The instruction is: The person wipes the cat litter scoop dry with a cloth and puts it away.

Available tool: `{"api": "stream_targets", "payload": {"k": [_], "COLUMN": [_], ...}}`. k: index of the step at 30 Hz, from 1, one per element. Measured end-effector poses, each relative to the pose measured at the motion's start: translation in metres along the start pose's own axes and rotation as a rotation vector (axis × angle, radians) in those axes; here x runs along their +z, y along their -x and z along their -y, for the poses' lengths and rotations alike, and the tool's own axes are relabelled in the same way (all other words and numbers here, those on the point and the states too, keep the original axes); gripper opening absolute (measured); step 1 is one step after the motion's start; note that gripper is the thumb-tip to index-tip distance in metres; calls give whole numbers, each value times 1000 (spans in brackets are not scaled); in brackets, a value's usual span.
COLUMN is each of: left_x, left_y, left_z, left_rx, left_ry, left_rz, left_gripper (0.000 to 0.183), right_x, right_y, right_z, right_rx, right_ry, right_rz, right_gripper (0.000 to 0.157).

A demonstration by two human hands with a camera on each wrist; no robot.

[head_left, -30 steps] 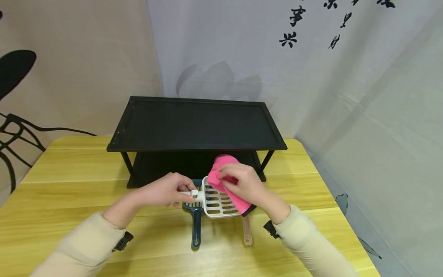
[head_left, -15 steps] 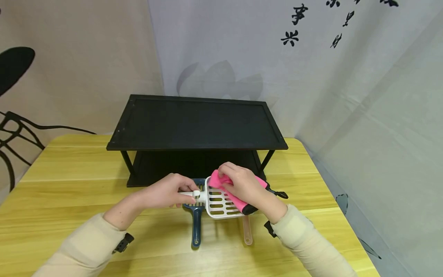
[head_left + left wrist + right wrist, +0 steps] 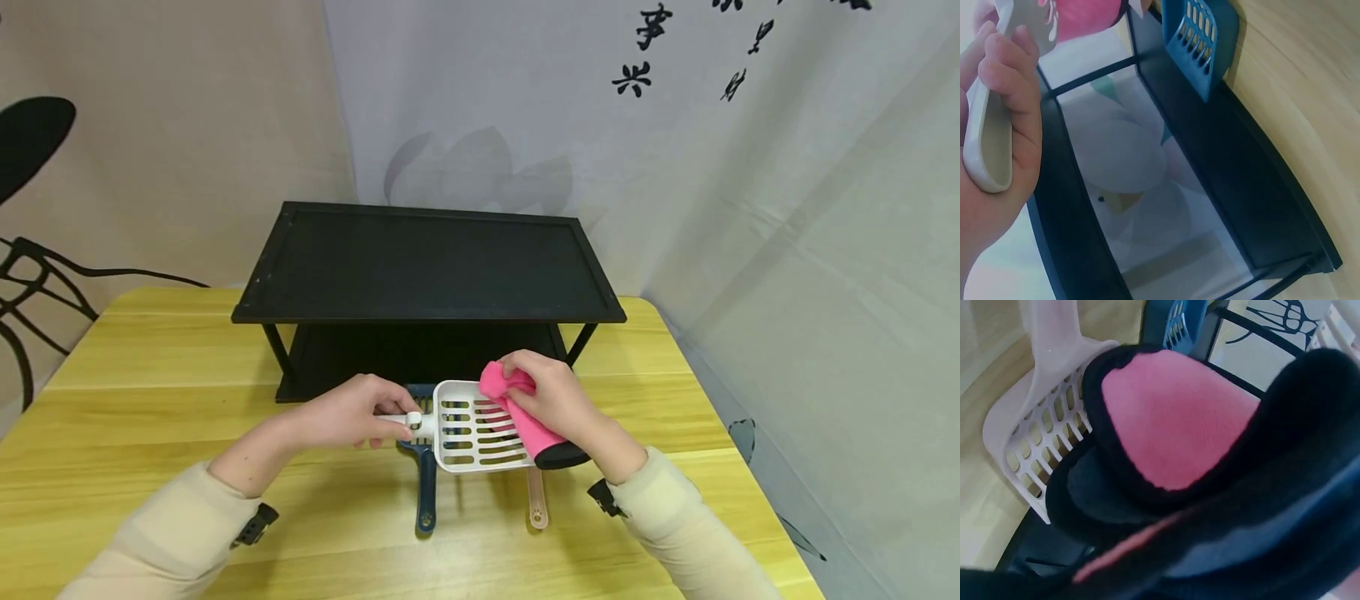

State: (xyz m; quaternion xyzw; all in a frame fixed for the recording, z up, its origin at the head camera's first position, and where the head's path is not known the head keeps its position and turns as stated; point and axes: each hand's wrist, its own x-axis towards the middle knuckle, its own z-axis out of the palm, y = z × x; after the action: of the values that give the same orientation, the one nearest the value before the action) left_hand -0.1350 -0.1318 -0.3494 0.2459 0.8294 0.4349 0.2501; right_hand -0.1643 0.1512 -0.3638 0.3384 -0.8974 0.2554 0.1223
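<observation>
My left hand [image 3: 352,412] grips the handle of a white slotted litter scoop [image 3: 459,442], held level above the table with its head pointing right. In the left wrist view, the curled fingers wrap the pale handle [image 3: 997,137]. A pink cloth [image 3: 534,433] with black edging is pinched in my right hand [image 3: 553,402] and lies against the right end of the scoop's head. The cloth's folds fill much of the right wrist view and hide the right fingers there. Beneath the white scoop are a dark blue scoop [image 3: 427,492] and a pale pink scoop [image 3: 1013,422], each partly covered.
Behind the hands stands a black two-tier rack [image 3: 427,262], its lower shelf in shadow. The wooden table [image 3: 150,425] extends to both sides. A light fabric wall with dark characters [image 3: 632,79] rises behind, and another runs along the right.
The cloth has slid rightward over the white scoop's head with my right hand, uncovering its left slots. Lately my left hand and the scoop have shifted slightly left.
</observation>
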Motion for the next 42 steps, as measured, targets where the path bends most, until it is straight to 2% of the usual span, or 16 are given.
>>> {"api": "stream_targets", "payload": {"k": [6, 13, 19, 23, 28, 33, 37, 42], "left_x": [-2, -10, -18, -20, -22, -21, -20, -20], "left_y": [4, 12, 18, 16, 11, 7, 7, 11], "left_z": [2, 15, 25, 29, 28, 24, 22, 22], "left_rx": [-6, -50, -76, -90, -89, -91, -93, -96], "left_ry": [10, 32, 52, 59, 67, 96, 113, 116], "left_rz": [-3, -31, -56, -70, -82, -86, -95, -103], "left_gripper": [22, 24, 27, 27, 24, 24, 25, 25], "right_x": [-5, -16, -25, -26, -14, 7, 19, 20], "right_y": [1, 6, 7, 6, 5, 5, 7, 11], "right_z": [-5, -12, -8, 4, 27, 42, 42, 30], "right_rx": [0, 52, 32, -43, -234, -412, -460, -463], "right_ry": [-62, -40, -122, -138, -125, 32, 155, 143], "right_rz": [-71, -125, -150, -131, -80, -33, -33, -66], "right_gripper": [25, 24, 23, 25, 25, 23, 21, 22]}}
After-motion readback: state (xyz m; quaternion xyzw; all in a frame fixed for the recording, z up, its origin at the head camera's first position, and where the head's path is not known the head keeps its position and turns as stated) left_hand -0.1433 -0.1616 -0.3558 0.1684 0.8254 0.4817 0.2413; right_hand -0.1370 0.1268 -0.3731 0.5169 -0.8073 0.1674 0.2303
